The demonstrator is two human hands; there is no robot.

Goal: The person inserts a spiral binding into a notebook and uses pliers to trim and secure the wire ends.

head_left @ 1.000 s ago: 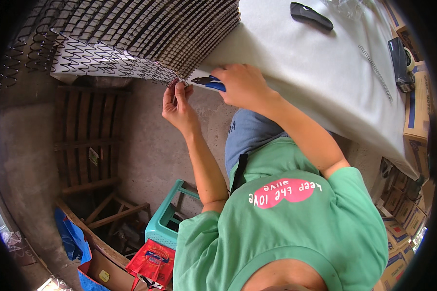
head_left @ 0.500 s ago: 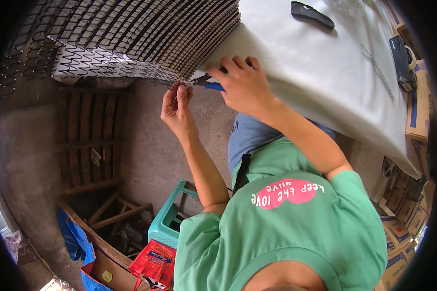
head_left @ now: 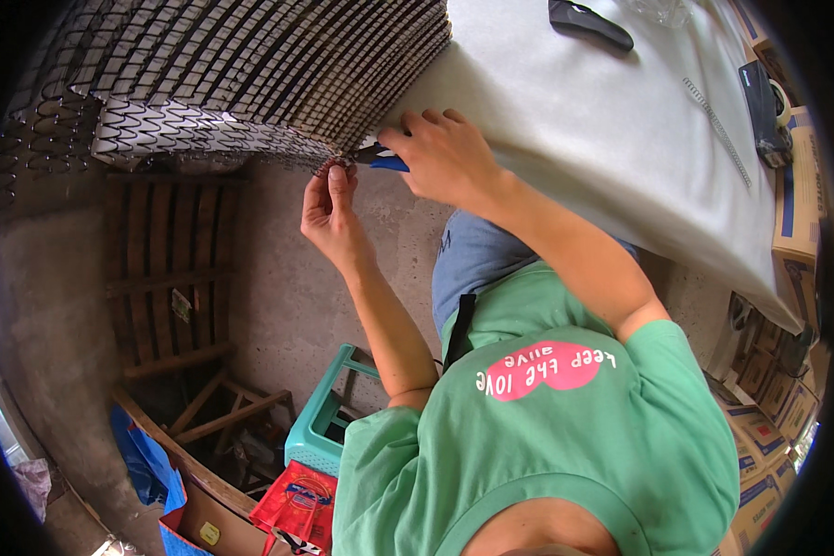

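Note:
My left hand (head_left: 336,215) is raised, with thumb and fingers pinched on a small reddish-brown wire coil (head_left: 334,168) at the lower corner of a stack. My right hand (head_left: 454,159) is wrapped around blue-handled pliers (head_left: 388,164), their jaws pointing left to the coil and the stack's corner, right by my left fingertips. The jaw tips are too small to make out. The stack (head_left: 278,69) looks like many spiral-bound pads with dark wire coils, lying at the table's left end; loose coil ends hang along its near and left edges.
A white-covered table (head_left: 565,139) carries a black handheld tool (head_left: 591,26), a pale coil strip (head_left: 718,132) and a black tape dispenser (head_left: 766,116). Cardboard boxes (head_left: 799,190) stand right. Below left are a teal stool (head_left: 315,445), a red bag (head_left: 296,500) and a wooden slatted frame (head_left: 171,269).
My right hand and the pliers have moved left, bringing the jaws closer to my left fingertips. My left hand keeps its pinch and has shifted slightly left.

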